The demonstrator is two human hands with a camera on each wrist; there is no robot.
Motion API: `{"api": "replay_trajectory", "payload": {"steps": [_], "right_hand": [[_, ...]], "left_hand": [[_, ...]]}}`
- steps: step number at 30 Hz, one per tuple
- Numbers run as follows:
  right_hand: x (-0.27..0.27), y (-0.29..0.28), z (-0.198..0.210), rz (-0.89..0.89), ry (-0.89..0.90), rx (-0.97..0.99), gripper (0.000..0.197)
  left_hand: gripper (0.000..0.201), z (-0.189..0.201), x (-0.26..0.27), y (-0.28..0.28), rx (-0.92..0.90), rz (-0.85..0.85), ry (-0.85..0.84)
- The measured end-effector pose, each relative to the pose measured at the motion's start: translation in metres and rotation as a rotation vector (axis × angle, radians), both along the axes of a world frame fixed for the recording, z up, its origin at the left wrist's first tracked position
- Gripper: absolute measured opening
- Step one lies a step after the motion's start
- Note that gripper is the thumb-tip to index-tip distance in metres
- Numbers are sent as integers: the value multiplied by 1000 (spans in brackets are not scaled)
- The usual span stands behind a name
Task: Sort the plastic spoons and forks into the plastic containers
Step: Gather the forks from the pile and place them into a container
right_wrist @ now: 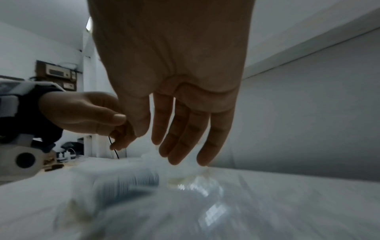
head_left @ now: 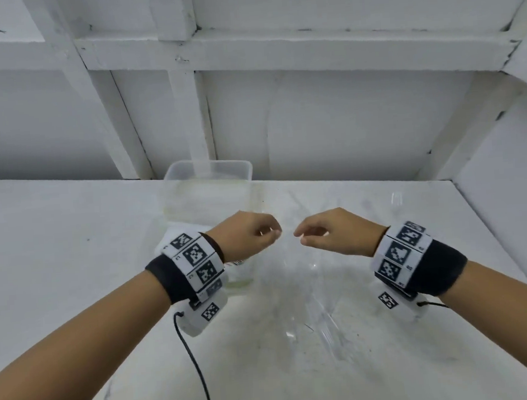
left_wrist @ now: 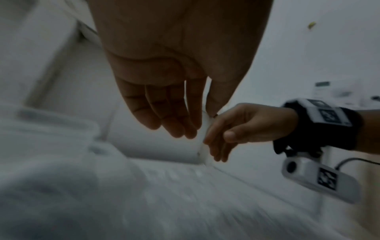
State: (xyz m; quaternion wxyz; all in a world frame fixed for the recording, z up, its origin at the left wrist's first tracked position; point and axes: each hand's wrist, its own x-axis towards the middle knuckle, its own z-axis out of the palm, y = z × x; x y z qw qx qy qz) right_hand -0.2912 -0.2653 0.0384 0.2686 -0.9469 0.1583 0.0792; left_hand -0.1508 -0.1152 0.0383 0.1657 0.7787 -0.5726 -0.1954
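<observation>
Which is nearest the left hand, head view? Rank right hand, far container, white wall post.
1. right hand, just right of the left hand.
2. far container, at the table's back edge.
3. white wall post, behind it.

The head view looks down from above at the white table. Each wrist view looks close along its palm, low over the table, sharing the opposite hand.

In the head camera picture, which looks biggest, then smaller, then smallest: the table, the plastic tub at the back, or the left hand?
1. The table, much the biggest.
2. The plastic tub at the back.
3. The left hand.

The tub and hand look nearly alike; the hand is nearer the camera, so their order is unsure.
</observation>
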Motion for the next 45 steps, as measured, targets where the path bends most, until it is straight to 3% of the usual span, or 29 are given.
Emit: {"api": "replay_trajectory", "payload": {"steps": [4, 8, 13, 19, 23, 33, 36, 40, 42, 45], "right_hand": [[-45, 1, -29, -42, 93, 20, 27], [-71, 4, -52, -68, 149, 28, 28], [-82, 13, -71, -57, 206, 23, 30], [-83, 12, -70, -129, 154, 65, 29], [-77, 7, -59, -172, 121, 36, 28], [-31, 17, -54, -122, 137, -213, 27], [-15, 12, -59, -64, 95, -360, 34], [4, -2, -69, 84, 181, -600, 51], [10, -6, -74, 141, 199, -663, 45], [13, -10, -76, 238, 73, -732, 29]], "left_hand": [[28, -37, -40, -4, 193, -120, -27], [40, -70, -67, -4, 362, -110, -165], [30, -88, -78, -2, 258, 15, -215], [38, -78, -69, -4, 358, 154, 0], [31, -55, -58, 0, 387, 157, 22], [26, -21, -42, 24, 465, 55, -424], [24, -20, -37, 31, 359, 128, -370], [25, -28, -28, 39, 203, 295, -118], [28, -35, -25, 43, 133, 340, -9], [24, -43, -27, 46, 31, 371, 76]]}}
